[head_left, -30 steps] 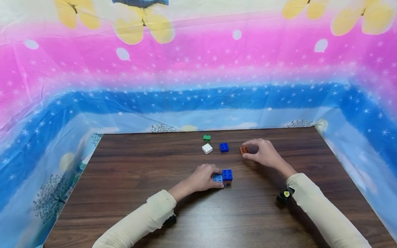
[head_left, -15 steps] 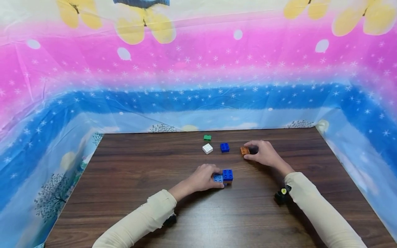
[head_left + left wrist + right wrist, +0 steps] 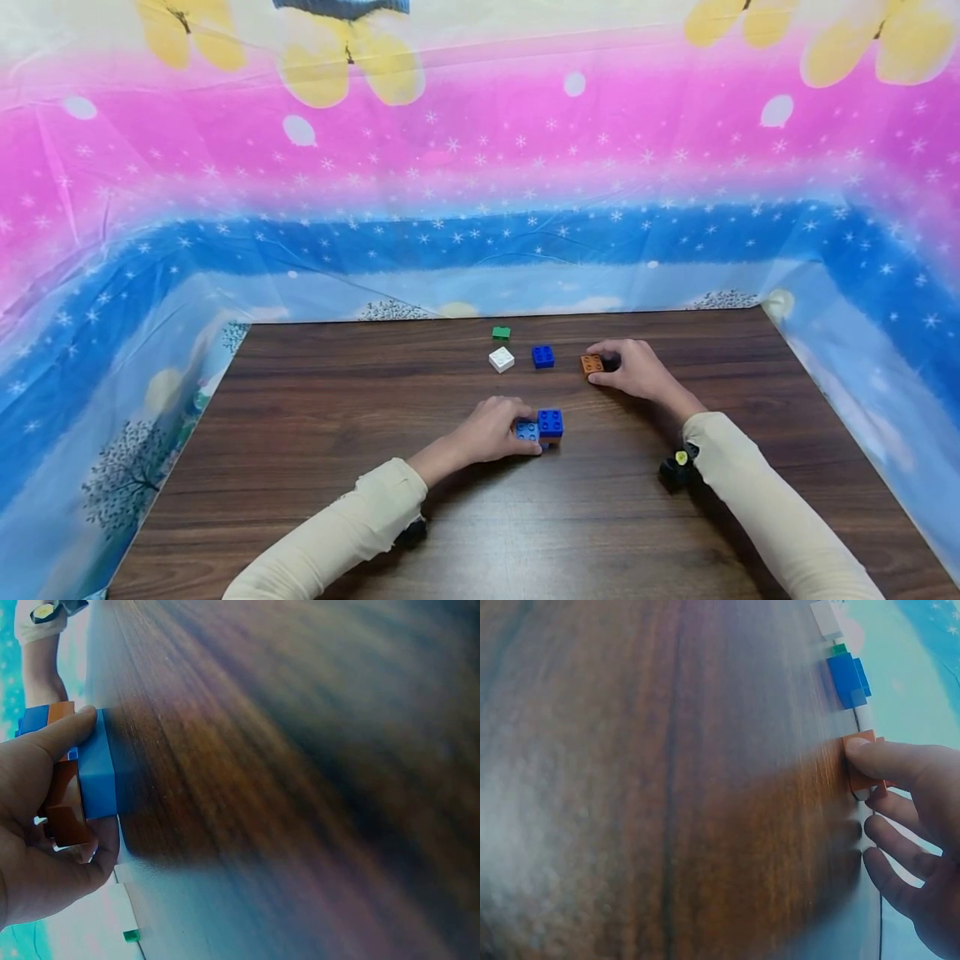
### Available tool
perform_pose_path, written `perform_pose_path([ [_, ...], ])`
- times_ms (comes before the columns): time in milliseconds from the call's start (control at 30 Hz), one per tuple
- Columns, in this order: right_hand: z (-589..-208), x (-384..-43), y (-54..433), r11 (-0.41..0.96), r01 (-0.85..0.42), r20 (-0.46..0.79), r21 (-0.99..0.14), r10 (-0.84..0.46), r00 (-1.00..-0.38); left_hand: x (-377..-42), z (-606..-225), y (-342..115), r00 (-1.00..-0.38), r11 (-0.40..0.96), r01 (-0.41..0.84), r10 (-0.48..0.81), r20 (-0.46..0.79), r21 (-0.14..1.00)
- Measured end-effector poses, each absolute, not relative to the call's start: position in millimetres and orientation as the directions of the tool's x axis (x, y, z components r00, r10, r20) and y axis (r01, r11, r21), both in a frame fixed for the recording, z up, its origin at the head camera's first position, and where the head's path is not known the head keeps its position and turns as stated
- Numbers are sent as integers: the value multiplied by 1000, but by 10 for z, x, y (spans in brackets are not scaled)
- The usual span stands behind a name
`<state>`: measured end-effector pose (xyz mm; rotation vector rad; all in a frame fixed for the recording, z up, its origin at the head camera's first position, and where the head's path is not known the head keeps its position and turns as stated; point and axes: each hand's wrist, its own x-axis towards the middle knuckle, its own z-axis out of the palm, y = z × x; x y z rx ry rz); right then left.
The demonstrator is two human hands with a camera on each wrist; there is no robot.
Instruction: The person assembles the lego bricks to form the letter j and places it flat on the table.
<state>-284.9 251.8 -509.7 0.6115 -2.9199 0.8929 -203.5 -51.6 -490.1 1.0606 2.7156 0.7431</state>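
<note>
In the head view my left hand [image 3: 491, 431] grips a built stack of toy building bricks near the middle of the table. A dark blue brick [image 3: 550, 420] tops the stack's right side, and a light blue brick [image 3: 527, 432] shows beside the fingers. Orange-brown bricks [image 3: 67, 806] also belong to the stack, in the left wrist view; the hand covers part of it. Farther back on the right, my right hand [image 3: 637, 367] pinches an orange brick [image 3: 592, 364] between thumb and finger. The right wrist view has the thumb on this brick [image 3: 861, 761], other fingers apart from it.
Left of the orange brick stand a loose blue brick [image 3: 543, 357], a white brick [image 3: 502, 359] and a small green brick [image 3: 501, 332]. They sit toward the back of the brown wooden table [image 3: 337, 375]. A patterned cloth [image 3: 480, 242] rises behind its far edge.
The right wrist and sleeve have shifted slightly left, while the right fingers stay at the orange brick. The left hand and its stack have not visibly moved.
</note>
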Motion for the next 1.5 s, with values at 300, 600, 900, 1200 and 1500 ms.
perform_pose_path([
  [300,-5038,-2816,2488,758,-373,148,-535,-351,-925,-2037,-4903,-512,-747,635,595,663,48,493],
  [600,-4897,-2704,2437,734,-412,210,-540,-357,-910,-2032,-4906,-518,-750,639,593,660,47,490],
  [900,-4743,-2529,2342,725,-443,270,-527,-351,-896,-2024,-4915,-512,-751,641,590,659,43,491],
  [1200,-4608,-2352,2211,697,-477,279,-535,-387,-879,-2041,-4902,-506,-749,640,591,661,41,491],
  [1500,-4527,-2165,2078,668,-508,273,-544,-432,-860,-2039,-4898,-498,-749,639,590,661,40,493],
])
